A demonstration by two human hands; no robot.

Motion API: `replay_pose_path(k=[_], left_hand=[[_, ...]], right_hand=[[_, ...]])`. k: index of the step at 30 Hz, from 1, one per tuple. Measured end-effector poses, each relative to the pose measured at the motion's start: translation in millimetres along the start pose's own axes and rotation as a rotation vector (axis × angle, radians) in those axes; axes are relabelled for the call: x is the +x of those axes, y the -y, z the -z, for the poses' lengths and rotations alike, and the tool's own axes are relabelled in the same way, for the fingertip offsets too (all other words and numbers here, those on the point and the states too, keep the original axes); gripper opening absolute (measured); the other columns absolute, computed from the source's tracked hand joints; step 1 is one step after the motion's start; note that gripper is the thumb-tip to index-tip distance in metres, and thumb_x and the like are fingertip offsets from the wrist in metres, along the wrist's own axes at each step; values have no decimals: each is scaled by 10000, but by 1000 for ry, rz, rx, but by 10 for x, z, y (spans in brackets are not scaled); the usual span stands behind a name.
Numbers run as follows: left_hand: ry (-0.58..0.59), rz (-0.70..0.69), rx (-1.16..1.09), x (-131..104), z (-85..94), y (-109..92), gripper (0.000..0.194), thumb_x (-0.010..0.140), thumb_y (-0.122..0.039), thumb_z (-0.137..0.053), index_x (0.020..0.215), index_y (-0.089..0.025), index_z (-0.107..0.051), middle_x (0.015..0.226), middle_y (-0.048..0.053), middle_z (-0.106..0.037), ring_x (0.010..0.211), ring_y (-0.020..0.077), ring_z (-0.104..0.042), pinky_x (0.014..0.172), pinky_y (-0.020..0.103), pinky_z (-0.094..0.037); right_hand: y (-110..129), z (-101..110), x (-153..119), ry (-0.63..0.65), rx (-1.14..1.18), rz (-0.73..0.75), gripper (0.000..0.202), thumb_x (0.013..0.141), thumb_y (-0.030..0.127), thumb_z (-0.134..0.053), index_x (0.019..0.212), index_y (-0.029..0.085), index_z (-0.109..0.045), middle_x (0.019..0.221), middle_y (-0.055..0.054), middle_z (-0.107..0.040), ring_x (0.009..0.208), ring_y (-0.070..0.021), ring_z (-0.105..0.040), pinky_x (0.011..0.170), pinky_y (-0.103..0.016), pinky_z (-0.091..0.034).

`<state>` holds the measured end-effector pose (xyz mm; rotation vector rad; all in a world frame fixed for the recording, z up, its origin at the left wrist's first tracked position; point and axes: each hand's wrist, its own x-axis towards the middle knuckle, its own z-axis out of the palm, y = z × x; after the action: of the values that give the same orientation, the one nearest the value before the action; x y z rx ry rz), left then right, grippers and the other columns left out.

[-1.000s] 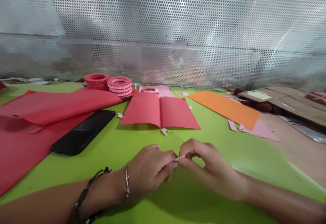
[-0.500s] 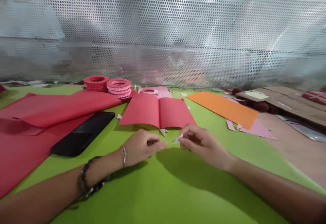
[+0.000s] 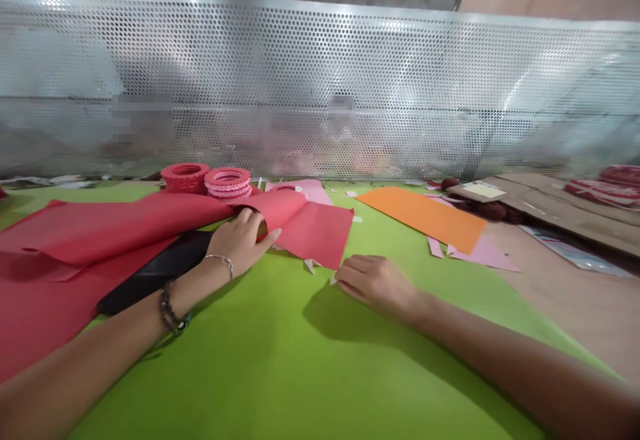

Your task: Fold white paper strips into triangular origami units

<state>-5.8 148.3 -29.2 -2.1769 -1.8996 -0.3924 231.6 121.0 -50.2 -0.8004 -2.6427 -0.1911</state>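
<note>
A creased red sheet (image 3: 325,227) lies on the green table cover (image 3: 280,360), its left part lifted and curved. At that raised edge is my left hand (image 3: 237,240), the thumb stretched out and the fingers partly behind the paper, pinching it. Right of centre, my right hand (image 3: 377,283) has its fingers closed on a small white paper scrap (image 3: 333,280), just below the sheet's near corner. Another white scrap (image 3: 310,266) rests by the sheet's near edge.
A black phone (image 3: 155,273) and large red paper (image 3: 115,227) lie at left. Ring stacks (image 3: 228,183) stand behind. An orange sheet (image 3: 423,217) and pink paper (image 3: 485,253) are at right, with cardboard (image 3: 565,210) beyond. A perforated metal panel (image 3: 300,93) spans the back.
My left hand has moved up and left to the red sheet, whose left side is now lifted and whose right side has turned. My right hand stays near its place with the scrap.
</note>
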Motion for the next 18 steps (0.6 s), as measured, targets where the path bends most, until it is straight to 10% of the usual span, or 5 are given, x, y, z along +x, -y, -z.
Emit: replay_pose_path(k=[18], left_hand=[[191,-617,-308,292,-258,-544,308,867,-257,-333,1123,-195,-492,1149,70,-539,1055,202,-473,930,374,-311]], right_hand=[[-57,96,17,-103,-62,34,309,819,152,-355,1087,143,-510,1074,-93,-550,993,-205,-482,847,-360,-418]])
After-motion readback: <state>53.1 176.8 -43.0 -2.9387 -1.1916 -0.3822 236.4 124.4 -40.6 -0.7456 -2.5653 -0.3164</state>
